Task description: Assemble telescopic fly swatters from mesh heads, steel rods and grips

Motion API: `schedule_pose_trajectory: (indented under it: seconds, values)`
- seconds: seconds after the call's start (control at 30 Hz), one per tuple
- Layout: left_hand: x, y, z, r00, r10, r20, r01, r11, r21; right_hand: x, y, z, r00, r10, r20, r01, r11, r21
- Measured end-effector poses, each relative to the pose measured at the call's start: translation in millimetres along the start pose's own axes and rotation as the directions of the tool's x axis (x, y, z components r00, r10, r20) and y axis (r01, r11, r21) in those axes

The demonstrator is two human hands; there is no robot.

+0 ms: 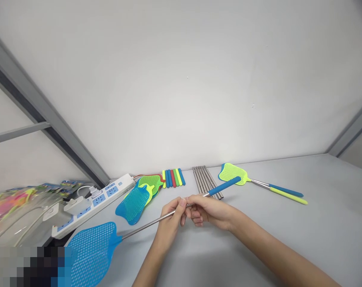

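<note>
While the left hand (pixel 169 219) and right hand (pixel 209 210) pinch the blue swatter (pixel 95 243) by its shaft (pixel 147 225), apparently to steady it, its head (pixel 89 251), cut off and partly pixelated, points to eight o'clock. Fingers (pixel 196 214) hide some shaft. Steel rods (pixel 204 179) lie aligned at one o'clock, perhaps for easy reach.

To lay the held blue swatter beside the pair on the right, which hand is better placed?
Probably the right hand: it holds the metal rod nearer the blue handle and is closer to the swatter pair. The left hand grips nearer the blue mesh head, farther away.
</note>
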State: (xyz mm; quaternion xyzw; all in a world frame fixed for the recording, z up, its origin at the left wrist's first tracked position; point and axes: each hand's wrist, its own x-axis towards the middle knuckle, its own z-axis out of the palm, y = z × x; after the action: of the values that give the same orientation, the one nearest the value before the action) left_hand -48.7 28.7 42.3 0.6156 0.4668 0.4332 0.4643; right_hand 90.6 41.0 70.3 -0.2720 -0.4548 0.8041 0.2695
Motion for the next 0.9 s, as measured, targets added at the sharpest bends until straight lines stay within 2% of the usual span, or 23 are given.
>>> schedule_pose_trajectory:
  seconds: [0.2,0.7,0.9]
  values:
    - [-0.9,3.7,0.1,1.0,-0.006,0.0,0.006,1.0,-0.002,1.3,0.6,0.3,0.999,0.046,-0.017,-0.046,0.999,0.024]
    - [1.3,-3.1,3.5,0.999,-0.051,-0.007,0.05,0.991,-0.121,4.4,7.2,-4.7,0.999,0.036,0.013,-0.036,0.997,0.075]
    - [0.1,-0.2,3.7,0.999,-0.053,-0.014,0.051,0.994,-0.098,5.3,8.0,-6.2,0.999,0.042,0.013,-0.043,0.996,0.079]
